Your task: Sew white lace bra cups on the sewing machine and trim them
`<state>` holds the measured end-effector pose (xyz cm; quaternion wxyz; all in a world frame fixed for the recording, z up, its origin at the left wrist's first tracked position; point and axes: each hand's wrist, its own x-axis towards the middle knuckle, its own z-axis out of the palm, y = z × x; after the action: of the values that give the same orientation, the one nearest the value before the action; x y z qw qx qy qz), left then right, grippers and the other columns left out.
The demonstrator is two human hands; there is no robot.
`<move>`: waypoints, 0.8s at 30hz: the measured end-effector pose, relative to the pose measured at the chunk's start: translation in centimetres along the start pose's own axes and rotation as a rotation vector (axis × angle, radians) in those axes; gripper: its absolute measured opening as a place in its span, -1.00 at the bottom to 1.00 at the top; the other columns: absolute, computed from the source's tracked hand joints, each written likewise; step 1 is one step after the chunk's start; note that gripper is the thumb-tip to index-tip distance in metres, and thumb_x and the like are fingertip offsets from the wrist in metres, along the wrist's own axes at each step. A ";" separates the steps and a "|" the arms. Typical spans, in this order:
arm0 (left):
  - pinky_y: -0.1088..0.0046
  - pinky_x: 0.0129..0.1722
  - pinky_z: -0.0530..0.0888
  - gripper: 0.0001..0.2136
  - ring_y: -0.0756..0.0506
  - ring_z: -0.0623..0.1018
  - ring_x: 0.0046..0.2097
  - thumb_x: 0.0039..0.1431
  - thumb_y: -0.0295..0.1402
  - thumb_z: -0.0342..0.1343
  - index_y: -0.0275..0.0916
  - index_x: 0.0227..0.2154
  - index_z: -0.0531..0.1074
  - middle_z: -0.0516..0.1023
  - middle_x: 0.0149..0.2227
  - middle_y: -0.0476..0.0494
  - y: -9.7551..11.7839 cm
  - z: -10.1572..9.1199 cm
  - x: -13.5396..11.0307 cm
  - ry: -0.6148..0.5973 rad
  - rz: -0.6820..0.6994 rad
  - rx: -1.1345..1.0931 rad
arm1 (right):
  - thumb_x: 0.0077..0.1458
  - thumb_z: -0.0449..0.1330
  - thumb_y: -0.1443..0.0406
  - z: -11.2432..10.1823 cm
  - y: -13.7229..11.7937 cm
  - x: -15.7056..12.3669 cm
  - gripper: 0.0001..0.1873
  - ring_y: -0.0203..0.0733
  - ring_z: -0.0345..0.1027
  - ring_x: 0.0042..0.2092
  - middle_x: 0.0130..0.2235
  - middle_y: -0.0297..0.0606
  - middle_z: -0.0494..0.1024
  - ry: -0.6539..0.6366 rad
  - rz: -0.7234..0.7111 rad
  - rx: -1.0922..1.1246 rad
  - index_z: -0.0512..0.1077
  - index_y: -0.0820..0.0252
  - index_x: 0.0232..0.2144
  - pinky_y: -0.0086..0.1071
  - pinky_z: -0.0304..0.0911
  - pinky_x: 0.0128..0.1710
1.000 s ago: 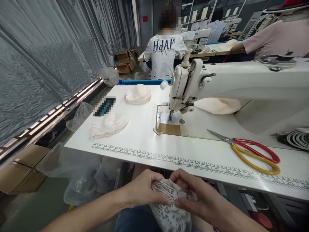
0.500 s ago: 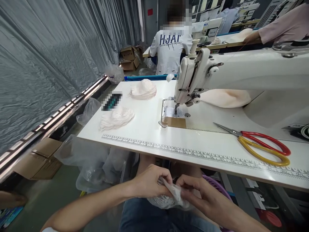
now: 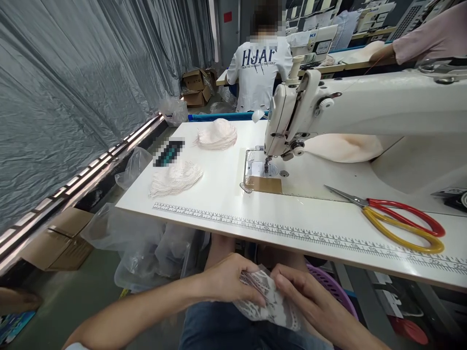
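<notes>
Below the table's front edge, over my lap, both hands grip one piece of white lace fabric (image 3: 272, 304). My left hand (image 3: 228, 279) pinches its left side with curled fingers. My right hand (image 3: 310, 301) presses its fingers on the right side. A purple basket (image 3: 330, 284) sits just behind my right hand. Above, on the white table (image 3: 292, 216), the sewing machine (image 3: 365, 109) stands with its needle over a metal plate (image 3: 260, 177).
Red and yellow scissors (image 3: 396, 218) lie at the table's right. A lace stack (image 3: 175, 179) and a pink fabric stack (image 3: 217, 134) rest at the left. Clear plastic bags (image 3: 142, 243) and a cardboard box (image 3: 62, 240) sit on the floor at left. A person in a white shirt (image 3: 260, 68) works ahead.
The view has dropped and shifted slightly. My hands turned the lace piece over my lap; it now lies flatter between my fingers, and my right hand has lowered onto it.
</notes>
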<state>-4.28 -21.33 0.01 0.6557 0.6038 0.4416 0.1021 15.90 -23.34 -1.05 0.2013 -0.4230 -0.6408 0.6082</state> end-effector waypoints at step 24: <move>0.58 -0.45 0.28 -0.79 0.01 0.41 -0.43 -0.07 -0.28 0.24 -0.34 -0.42 0.54 0.49 -0.51 -0.03 -0.1 -0.7 0.1 0.165 0.010 0.036 | 0.07 0.15 0.32 -1.6 -1.3 -0.3 -0.96 -0.28 0.27 -0.40 -0.45 -0.41 0.47 0.101 0.063 -0.342 0.41 0.10 -0.39 -0.47 0.08 -0.45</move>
<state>-4.75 -20.81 -0.07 0.6055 0.6073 0.4929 0.1468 16.92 -22.48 0.52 0.1393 -0.5008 -0.7105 0.4743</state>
